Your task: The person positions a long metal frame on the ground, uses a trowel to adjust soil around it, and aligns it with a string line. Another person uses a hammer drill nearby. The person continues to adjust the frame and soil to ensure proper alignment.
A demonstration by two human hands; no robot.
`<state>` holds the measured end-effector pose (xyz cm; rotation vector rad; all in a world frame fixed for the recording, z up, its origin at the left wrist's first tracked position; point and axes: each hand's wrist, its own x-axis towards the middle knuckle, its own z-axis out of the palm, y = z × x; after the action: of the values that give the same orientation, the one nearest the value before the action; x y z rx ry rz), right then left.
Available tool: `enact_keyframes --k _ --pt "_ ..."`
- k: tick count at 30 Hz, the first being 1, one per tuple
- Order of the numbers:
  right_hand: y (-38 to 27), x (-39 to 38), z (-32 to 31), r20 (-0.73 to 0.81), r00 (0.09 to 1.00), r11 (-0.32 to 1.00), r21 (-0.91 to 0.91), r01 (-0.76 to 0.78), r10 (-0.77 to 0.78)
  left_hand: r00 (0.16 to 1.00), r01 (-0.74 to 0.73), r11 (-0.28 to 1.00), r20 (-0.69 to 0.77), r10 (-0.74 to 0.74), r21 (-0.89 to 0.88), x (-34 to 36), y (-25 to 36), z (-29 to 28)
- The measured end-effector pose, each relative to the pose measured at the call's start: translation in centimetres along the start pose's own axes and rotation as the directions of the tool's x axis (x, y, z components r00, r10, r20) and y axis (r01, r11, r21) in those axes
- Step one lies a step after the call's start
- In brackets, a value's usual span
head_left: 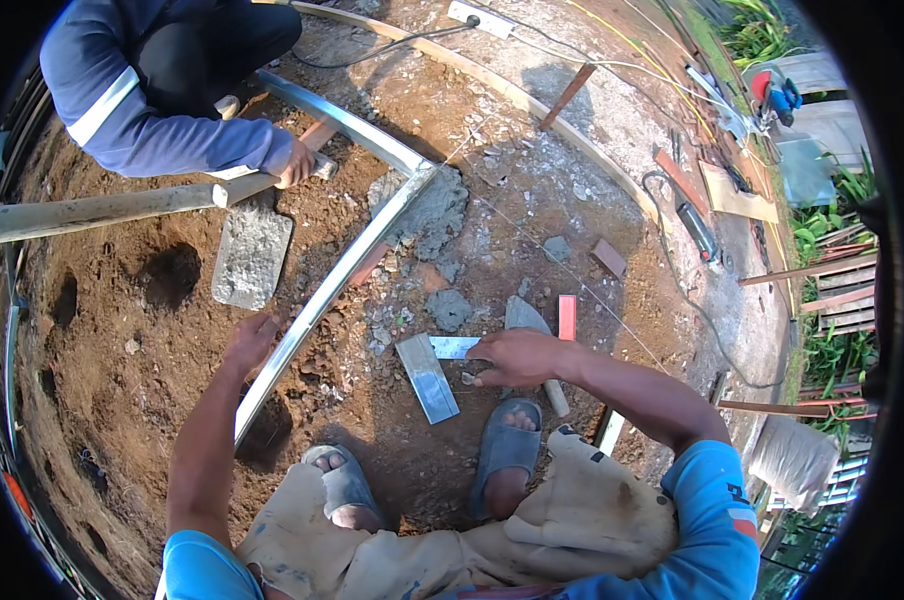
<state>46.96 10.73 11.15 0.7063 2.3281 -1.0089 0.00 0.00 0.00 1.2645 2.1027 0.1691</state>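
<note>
My right hand (522, 357) is closed on the end of the shiny blade of a try square (429, 385), whose thick grey stock lies on the soil before my feet. Just beyond and under that wrist is a trowel (528, 316), its handle pointing back toward my right sandal. A flat red block (567, 317) lies beside the trowel. My left hand (253, 342), fingers stretched out and holding nothing, hovers close to the left side of a metal frame (324, 290). The frame's corner rests by a patch of wet grey mortar (434, 212).
A co-worker crouches at upper left, one hand (297, 165) on a short tool. A mortar-covered shovel (253, 262) lies left of the frame. Holes (169, 275) pit the soil. A taut string (572, 275) crosses on the right, near an angle grinder (696, 232) and its cable.
</note>
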Motion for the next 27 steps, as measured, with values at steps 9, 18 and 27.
enact_keyframes --k 9,18,27 --pt "0.3 0.4 1.3 0.048 0.997 0.998 -0.009 0.057 -0.056 0.982 0.190 0.950 -0.037 -0.187 0.248 -3.8 -8.7 -2.4" --pt "-1.8 0.8 0.8 0.122 0.992 0.998 -0.047 0.036 -0.030 0.983 0.101 0.980 0.136 -0.125 0.174 -3.2 -3.3 0.7" --pt "-1.5 1.3 1.8 0.086 0.995 0.999 0.008 0.053 -0.054 0.981 0.066 0.988 0.170 -0.090 0.143 -2.5 -1.6 0.1"
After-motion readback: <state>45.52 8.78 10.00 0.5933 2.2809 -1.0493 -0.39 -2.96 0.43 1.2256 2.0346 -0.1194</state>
